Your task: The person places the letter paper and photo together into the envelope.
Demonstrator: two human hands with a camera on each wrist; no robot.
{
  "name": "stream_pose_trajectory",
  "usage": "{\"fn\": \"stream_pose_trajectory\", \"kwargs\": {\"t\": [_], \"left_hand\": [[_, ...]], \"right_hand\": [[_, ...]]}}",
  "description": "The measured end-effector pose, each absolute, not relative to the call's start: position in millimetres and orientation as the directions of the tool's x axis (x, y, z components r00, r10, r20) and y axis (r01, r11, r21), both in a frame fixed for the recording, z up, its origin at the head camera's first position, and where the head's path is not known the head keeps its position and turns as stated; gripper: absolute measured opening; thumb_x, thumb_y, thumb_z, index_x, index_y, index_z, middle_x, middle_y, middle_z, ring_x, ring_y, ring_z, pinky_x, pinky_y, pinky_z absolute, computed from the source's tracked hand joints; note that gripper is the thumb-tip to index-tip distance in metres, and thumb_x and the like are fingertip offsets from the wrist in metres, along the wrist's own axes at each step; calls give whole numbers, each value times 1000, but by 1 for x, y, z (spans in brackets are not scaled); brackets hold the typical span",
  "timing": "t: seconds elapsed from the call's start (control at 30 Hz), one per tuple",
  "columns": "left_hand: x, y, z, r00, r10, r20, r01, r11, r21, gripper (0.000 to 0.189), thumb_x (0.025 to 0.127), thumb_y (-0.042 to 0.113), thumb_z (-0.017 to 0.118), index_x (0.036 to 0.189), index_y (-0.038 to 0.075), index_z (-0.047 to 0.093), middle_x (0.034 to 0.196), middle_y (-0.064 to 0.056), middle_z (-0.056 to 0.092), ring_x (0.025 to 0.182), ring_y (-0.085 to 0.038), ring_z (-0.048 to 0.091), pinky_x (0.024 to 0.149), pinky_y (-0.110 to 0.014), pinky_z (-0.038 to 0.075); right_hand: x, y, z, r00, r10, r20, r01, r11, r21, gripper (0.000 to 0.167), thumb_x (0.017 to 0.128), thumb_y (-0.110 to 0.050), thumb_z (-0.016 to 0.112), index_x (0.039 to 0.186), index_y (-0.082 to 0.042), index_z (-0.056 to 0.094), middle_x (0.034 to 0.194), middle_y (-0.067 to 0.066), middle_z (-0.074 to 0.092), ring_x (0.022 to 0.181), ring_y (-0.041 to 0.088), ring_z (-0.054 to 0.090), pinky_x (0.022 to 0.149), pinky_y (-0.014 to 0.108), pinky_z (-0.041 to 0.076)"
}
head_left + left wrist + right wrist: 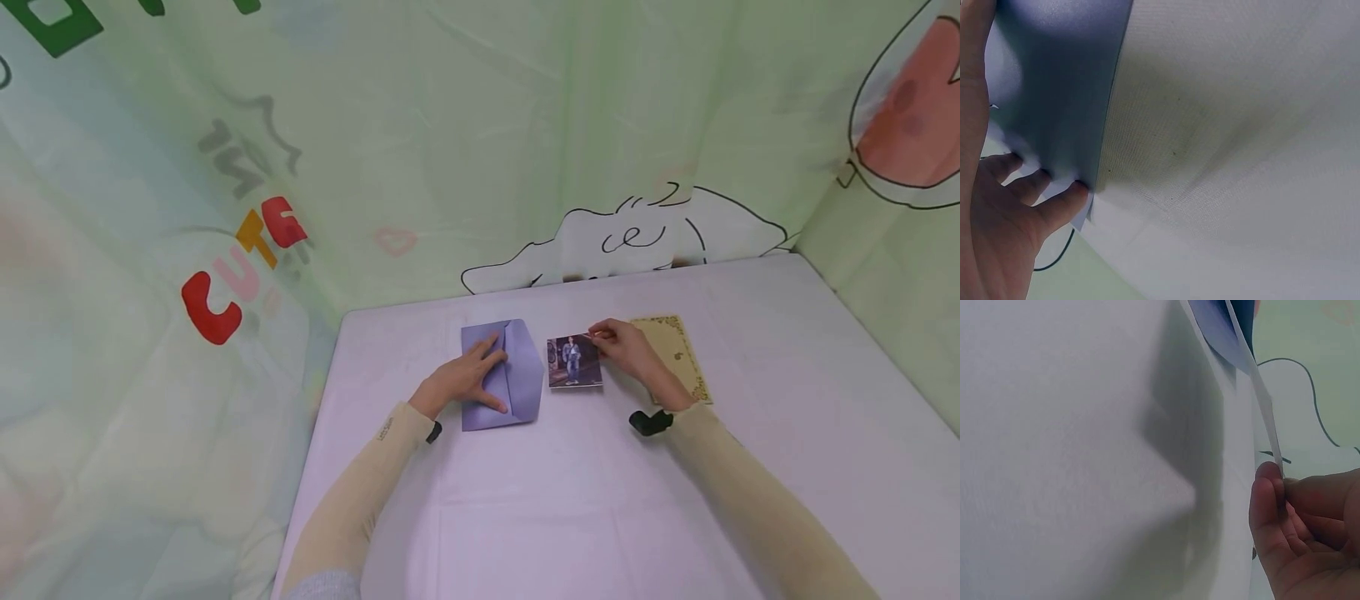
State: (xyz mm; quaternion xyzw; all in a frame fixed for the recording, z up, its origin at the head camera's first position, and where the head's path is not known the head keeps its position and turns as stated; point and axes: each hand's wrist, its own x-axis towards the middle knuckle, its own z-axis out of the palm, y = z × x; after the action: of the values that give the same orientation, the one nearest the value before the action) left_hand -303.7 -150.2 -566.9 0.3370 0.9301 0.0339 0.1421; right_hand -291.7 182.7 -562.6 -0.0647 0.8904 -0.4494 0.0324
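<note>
A lavender envelope (527, 375) lies on the table with its pointed flap opened out to the right. My left hand (467, 382) rests on it with spread fingers, and in the left wrist view its fingertips touch the envelope (1060, 81) near one edge. Between finger and thumb, my right hand (628, 348) pinches the right edge of a small photo (567, 367) of a standing person. The right wrist view shows the photo (1269, 419) edge-on, raised off the tabletop, its far end near the envelope flap (1217, 334).
A yellowish card with an ornate border (675, 337) lies right of the photo, partly behind my right hand and wrist. White cloth covers the table (540, 508). Printed curtains (450, 167) hang along its back and at the sides.
</note>
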Motion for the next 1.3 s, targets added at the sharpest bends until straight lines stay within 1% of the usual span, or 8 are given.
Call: {"fn": "stream_pose_trajectory", "kwargs": {"t": [0.17, 0.3, 0.5, 0.67, 0.87, 1.03, 1.3], "left_hand": [[-305, -150, -568, -734, 636, -238, 618, 771, 154, 98, 70, 75, 74, 147, 26, 38, 170, -13, 6, 153, -39, 22, 117, -46, 38], [-305, -151, -568, -733, 638, -235, 619, 769, 158, 98, 70, 75, 74, 147, 26, 38, 170, -13, 7, 153, -39, 22, 117, -46, 38], [-304, -152, -569, -732, 638, -239, 616, 769, 169, 97, 71, 73, 75, 147, 26, 37, 170, -14, 7, 153, -40, 21, 117, -48, 37], [-303, -151, -570, -729, 640, -242, 617, 768, 173, 97, 72, 73, 75, 147, 25, 37, 170, -14, 6, 154, -41, 19, 118, -48, 37], [-304, -150, -570, -730, 638, -246, 619, 769, 159, 98, 71, 74, 74, 148, 27, 36, 170, -13, 6, 154, -38, 19, 119, -45, 35], [-304, -150, -569, -732, 638, -239, 617, 769, 165, 97, 71, 74, 75, 147, 26, 37, 170, -14, 8, 154, -38, 21, 119, -45, 35], [-305, -151, -569, -743, 621, -251, 601, 783, 159, 97, 71, 75, 73, 147, 29, 35, 170, -12, 5, 155, -38, 19, 119, -45, 35]], "right_hand": [[-293, 174, -564, -988, -151, 1, -89, 574, -814, 27, 101, -5, 55, 124, 10, 59, 114, 30, 67, 96, 37, 69, 76, 33, 59], [-295, 168, -564, -985, -172, 19, -114, 558, -822, 27, 100, -2, 56, 122, 13, 59, 111, 32, 68, 93, 37, 70, 74, 33, 59], [-294, 160, -566, -984, -179, 9, -110, 563, -819, 27, 100, -3, 56, 122, 11, 59, 111, 30, 68, 93, 36, 70, 76, 36, 60], [-295, 155, -568, -983, -183, 13, -113, 552, -826, 26, 100, -2, 55, 122, 11, 59, 111, 30, 68, 93, 35, 70, 74, 35, 60], [-297, 148, -571, -982, -190, 17, -121, 548, -828, 25, 101, -3, 55, 121, 11, 60, 108, 28, 69, 90, 33, 70, 70, 29, 58], [-296, 143, -572, -981, -193, 12, -119, 553, -825, 25, 101, -4, 55, 121, 11, 60, 110, 28, 68, 91, 33, 70, 72, 31, 59], [-296, 137, -571, -979, -205, 5, -120, 550, -826, 26, 101, -2, 56, 122, 11, 59, 109, 28, 68, 92, 34, 69, 73, 32, 59]]}}
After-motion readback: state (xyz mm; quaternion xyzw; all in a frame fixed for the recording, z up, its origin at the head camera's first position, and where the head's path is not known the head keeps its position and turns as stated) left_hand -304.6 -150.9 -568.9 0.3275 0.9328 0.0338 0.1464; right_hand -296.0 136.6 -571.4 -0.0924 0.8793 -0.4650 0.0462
